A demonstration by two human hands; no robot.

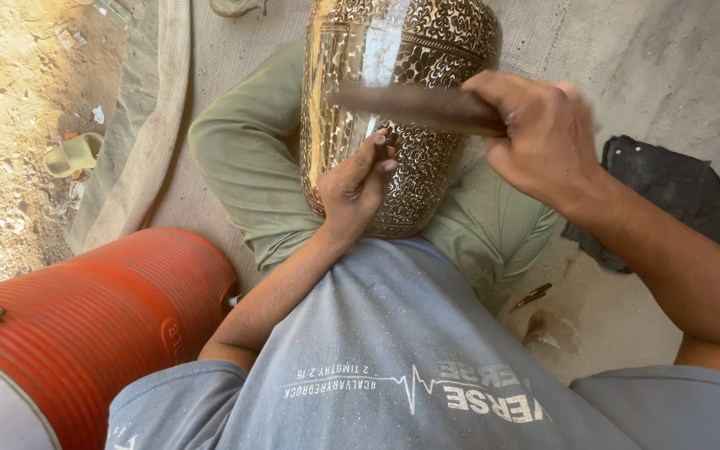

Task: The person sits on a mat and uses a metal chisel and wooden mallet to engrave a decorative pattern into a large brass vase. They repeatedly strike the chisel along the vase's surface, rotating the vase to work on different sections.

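Observation:
A large brass vase with fine engraved patterns lies between my crossed legs in green trousers. My left hand rests on the vase's lower side and pinches a small chisel against the metal. My right hand grips a wooden-handled hammer, blurred, held across the vase just above the chisel.
A ribbed orange water cooler stands at my left. A dark cloth lies on the concrete at the right, with a small dark tool near my knee. A green sandal sits on the dirt beside the mat.

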